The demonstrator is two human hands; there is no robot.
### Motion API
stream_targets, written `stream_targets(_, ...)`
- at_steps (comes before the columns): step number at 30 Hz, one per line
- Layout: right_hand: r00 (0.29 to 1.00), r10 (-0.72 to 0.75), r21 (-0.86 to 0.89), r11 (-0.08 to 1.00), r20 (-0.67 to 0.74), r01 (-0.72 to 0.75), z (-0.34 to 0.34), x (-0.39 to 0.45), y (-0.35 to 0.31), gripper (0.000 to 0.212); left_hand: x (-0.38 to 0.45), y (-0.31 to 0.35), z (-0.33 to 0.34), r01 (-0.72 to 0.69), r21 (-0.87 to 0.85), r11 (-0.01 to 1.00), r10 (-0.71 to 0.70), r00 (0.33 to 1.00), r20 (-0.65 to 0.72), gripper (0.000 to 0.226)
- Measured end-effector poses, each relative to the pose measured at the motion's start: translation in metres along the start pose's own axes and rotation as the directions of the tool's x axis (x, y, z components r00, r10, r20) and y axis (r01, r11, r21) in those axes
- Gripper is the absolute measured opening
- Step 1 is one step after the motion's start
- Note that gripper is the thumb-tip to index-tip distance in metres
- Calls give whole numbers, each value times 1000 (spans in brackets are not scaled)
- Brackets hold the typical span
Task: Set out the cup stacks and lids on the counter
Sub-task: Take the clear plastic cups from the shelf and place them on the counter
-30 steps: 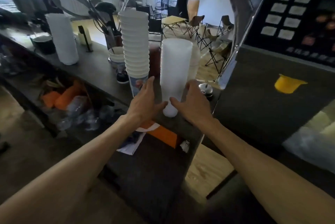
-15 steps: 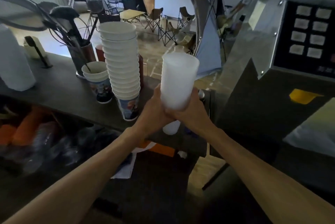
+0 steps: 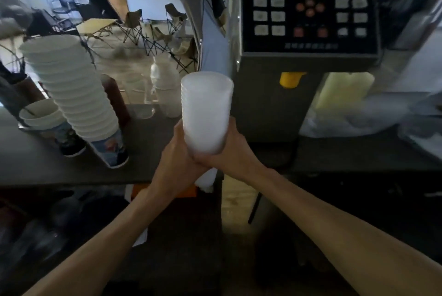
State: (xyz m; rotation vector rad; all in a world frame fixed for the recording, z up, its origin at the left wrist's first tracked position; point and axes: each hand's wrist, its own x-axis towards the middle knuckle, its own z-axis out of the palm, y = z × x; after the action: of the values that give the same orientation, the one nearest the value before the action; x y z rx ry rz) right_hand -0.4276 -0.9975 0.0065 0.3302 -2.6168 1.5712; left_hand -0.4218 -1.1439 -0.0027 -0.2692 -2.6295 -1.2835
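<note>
A stack of frosted white plastic cups (image 3: 206, 113) is held upright above the dark counter (image 3: 35, 164), in the middle of the view. My left hand (image 3: 178, 161) wraps its lower left side and my right hand (image 3: 233, 152) wraps its lower right side; a bit of white plastic hangs below my hands. A tall leaning stack of white paper cups (image 3: 71, 94) with a printed bottom cup stands on the counter to the left. A short stack of paper cups (image 3: 45, 118) sits further left. More translucent cups (image 3: 165, 87) stand behind, blurred.
A steel dispensing machine (image 3: 308, 39) with a black button panel and a yellow nozzle stands right behind the held stack. A clear plastic bag (image 3: 373, 116) lies to its right. A dark bottle (image 3: 114, 101) stands behind the tall paper stack. Folding chairs fill the room beyond.
Both hands closed around the plastic cup stack and lifted it off the counter, carrying it up and toward the machine. The view swung to the right.
</note>
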Motion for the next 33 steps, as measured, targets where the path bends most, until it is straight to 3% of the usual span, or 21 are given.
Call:
stream_targets(3, 993, 22, 20, 1000, -117, -20, -38, -37, 17, 109, -11, 35, 36, 31, -72, 997, -20, 989, 147, 116)
stream_targets(8, 976, 66, 26, 998, -208, -62, -137, -124, 50, 93, -51, 110, 113, -184, -138, 973, 211, 952, 222, 115)
stream_targets(17, 861, 121, -53, 984, -495, -169, -341, -327, 120, 104, -153, 309, 309, -261, -274, 926, 361, 826, 433, 94)
stream_targets(20, 824, 156, -76, 969, -545, -234, -403, -381, 141, 106, -177, 354, 368, -321, -333, 887, 448, 774, 447, 103)
stream_targets(24, 750, 174, -106, 945, -639, -309, -482, -433, 171, 107, -196, 426, 439, -378, -445, 812, 574, 655, 491, 103)
stream_targets(29, 689, 188, -98, 930, -700, -353, -581, -468, 221, 107, -190, 499, 543, -379, -499, 779, 620, 584, 525, 118)
stream_targets(33, 653, 189, -90, 925, -734, -370, -669, -477, 272, 104, -171, 558, 633, -357, -559, 748, 653, 543, 528, 104)
